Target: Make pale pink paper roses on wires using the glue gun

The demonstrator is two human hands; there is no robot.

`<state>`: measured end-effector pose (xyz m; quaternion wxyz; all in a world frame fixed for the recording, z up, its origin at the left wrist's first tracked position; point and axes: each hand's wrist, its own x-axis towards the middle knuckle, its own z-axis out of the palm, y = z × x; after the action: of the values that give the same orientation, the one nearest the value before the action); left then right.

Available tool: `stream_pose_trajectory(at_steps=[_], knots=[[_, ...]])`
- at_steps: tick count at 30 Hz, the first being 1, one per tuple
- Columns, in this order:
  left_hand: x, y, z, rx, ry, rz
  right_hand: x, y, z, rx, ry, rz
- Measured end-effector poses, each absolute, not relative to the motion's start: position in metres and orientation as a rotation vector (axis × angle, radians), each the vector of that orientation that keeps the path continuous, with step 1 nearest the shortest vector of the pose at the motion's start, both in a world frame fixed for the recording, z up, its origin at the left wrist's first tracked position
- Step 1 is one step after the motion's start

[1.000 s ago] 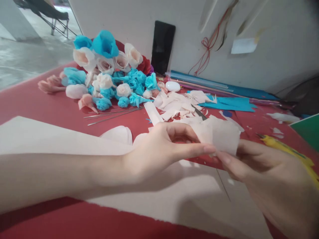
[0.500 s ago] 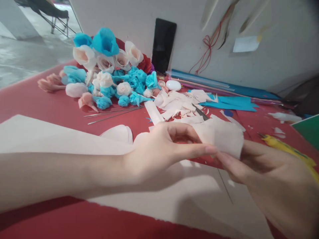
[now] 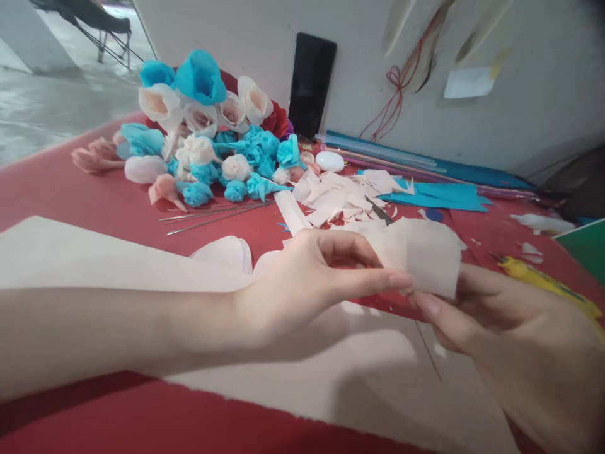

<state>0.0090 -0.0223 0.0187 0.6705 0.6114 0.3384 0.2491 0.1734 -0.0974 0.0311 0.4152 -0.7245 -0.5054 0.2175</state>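
A pale crepe paper flower (image 3: 428,255), its petals wrapped into a cup, is held between both hands above the table. My left hand (image 3: 326,271) pinches its lower left side with thumb and fingers. My right hand (image 3: 501,321) grips the base, thumb tip close to the left thumb. A thin wire stem (image 3: 429,352) sticks out below the fingers, pointing down. Under the hands lies a large pale paper sheet (image 3: 265,378). Several cut petals (image 3: 220,253) rest behind my left wrist. The fingers behind the flower are partly hidden.
Finished blue, white and pink paper flowers (image 3: 212,145) crowd the back left, with metal wires (image 3: 217,217) before them. Paper scraps (image 3: 335,192), scissors (image 3: 379,211) and blue paper (image 3: 435,195) lie behind the hands. A yellow glue gun (image 3: 543,280) is at right; a phone (image 3: 312,85) leans on the wall.
Both hands keep their hold on the flower. My right thumb has shifted very slightly away from the left thumb; the rest looks almost the same.
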Motion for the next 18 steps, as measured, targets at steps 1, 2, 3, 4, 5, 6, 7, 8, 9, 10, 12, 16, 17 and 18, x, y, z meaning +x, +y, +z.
stream_pose_trajectory(at_steps=[1,2,3,4,5,6,7,8,9,10,12,16,17,18], knots=[[0.009,-0.022,0.019,1.381,0.767,0.561,0.170,-0.099,0.032,-1.819,-1.223,0.611],[0.009,-0.022,0.018,1.383,0.770,0.559,0.167,-0.100,0.032,-1.822,-1.180,0.668],[0.008,-0.022,0.018,1.385,0.770,0.556,0.165,-0.101,0.033,-1.830,-1.154,0.702],[0.008,-0.022,0.018,1.385,0.768,0.553,0.164,-0.102,0.033,-1.837,-1.156,0.709],[0.008,-0.022,0.017,1.384,0.764,0.551,0.164,-0.103,0.032,-1.843,-1.169,0.692],[0.008,-0.022,0.017,1.382,0.758,0.550,0.165,-0.104,0.032,-1.839,-1.192,0.660],[0.009,-0.023,0.017,1.381,0.752,0.548,0.167,-0.104,0.032,-1.821,-1.240,0.621],[0.009,-0.023,0.018,1.379,0.748,0.548,0.170,-0.104,0.031,-1.800,-1.318,0.569],[0.010,-0.023,0.018,1.376,0.745,0.550,0.174,-0.103,0.031,-1.765,-1.419,0.523],[0.010,-0.023,0.019,1.372,0.745,0.553,0.177,-0.102,0.031,-1.723,-1.519,0.477],[0.011,-0.023,0.020,1.362,0.753,0.563,0.183,-0.099,0.032,-1.682,-1.666,0.410],[0.012,-0.024,0.023,1.336,0.777,0.590,0.186,-0.097,0.033,-1.698,-1.695,0.396],[0.012,-0.024,0.023,1.333,0.781,0.594,0.186,-0.097,0.033,-1.699,-1.679,0.417],[0.012,-0.024,0.023,1.329,0.786,0.597,0.186,-0.097,0.033,-1.703,-1.651,0.439]])
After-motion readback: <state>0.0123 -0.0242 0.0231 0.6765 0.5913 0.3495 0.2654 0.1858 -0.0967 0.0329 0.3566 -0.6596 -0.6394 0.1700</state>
